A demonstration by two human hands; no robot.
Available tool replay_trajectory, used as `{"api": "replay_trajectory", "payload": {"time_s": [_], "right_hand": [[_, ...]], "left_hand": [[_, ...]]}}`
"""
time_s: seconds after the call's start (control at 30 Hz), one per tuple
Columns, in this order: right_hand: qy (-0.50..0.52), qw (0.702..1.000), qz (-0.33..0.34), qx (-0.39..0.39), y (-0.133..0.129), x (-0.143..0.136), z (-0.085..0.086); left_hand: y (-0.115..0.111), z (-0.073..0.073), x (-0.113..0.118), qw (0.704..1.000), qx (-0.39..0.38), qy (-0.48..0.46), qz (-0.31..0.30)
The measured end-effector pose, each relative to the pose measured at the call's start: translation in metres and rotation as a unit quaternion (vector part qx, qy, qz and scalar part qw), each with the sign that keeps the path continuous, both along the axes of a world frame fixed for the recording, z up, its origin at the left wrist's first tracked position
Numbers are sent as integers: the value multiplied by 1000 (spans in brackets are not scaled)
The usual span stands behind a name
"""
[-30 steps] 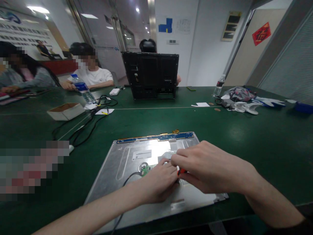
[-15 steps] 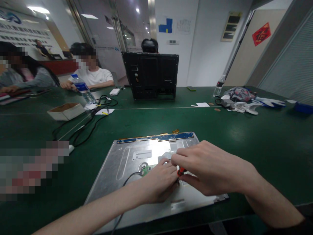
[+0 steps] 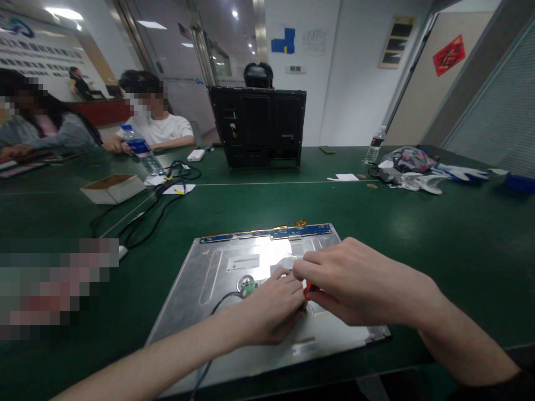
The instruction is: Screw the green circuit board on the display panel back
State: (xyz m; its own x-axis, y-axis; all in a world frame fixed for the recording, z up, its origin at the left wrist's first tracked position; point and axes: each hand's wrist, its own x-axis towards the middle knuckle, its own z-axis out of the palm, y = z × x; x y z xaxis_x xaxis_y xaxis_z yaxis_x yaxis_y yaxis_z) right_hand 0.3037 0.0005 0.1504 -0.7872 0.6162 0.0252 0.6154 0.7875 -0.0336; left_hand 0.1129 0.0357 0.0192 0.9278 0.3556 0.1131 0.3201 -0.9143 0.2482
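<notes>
Head view, lower centre: the metal panel (image 3: 184, 312) looks stiff, slippery, best held by its side edges, off the fragile circuit strip (image 3: 309, 230). Right hand (image 3: 363, 284) pinches an orange tool (image 3: 309, 287); left hand (image 3: 271, 306) bunched, grip hidden.

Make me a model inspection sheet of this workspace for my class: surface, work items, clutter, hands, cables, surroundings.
Surface: green table, a pale line running across it.
Work items: metal panel lying flat; blue circuit strip along its far edge; green board partly covered.
Clutter: open box and labelled bottle at left; second bottle and blue-and-white glove at right.
Hands: right hand grips a small orange item; left hand is over the panel, fingertips partly hidden.
Cables: dark cable crosses the panel; tangled black cables beyond the box.
Surroundings: black housing upright across the table; people nearby, one in a white shirt.
</notes>
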Motion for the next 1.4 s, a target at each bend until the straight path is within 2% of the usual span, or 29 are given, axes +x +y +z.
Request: {"api": "replay_trajectory", "payload": {"time_s": [0.93, 1.27, 1.4], "right_hand": [[-3, 1000, -1, -1, -1, 0, 4], [20, 999, -21, 13, -3, 8, 8], [36, 999, -36, 19, -5, 16, 12]], "left_hand": [[0, -3, 0, 1000, 4, -1, 5], [-2, 6, -2, 1000, 1, 14, 3], [-2, 16, 0, 1000, -3, 22, 2]]}}
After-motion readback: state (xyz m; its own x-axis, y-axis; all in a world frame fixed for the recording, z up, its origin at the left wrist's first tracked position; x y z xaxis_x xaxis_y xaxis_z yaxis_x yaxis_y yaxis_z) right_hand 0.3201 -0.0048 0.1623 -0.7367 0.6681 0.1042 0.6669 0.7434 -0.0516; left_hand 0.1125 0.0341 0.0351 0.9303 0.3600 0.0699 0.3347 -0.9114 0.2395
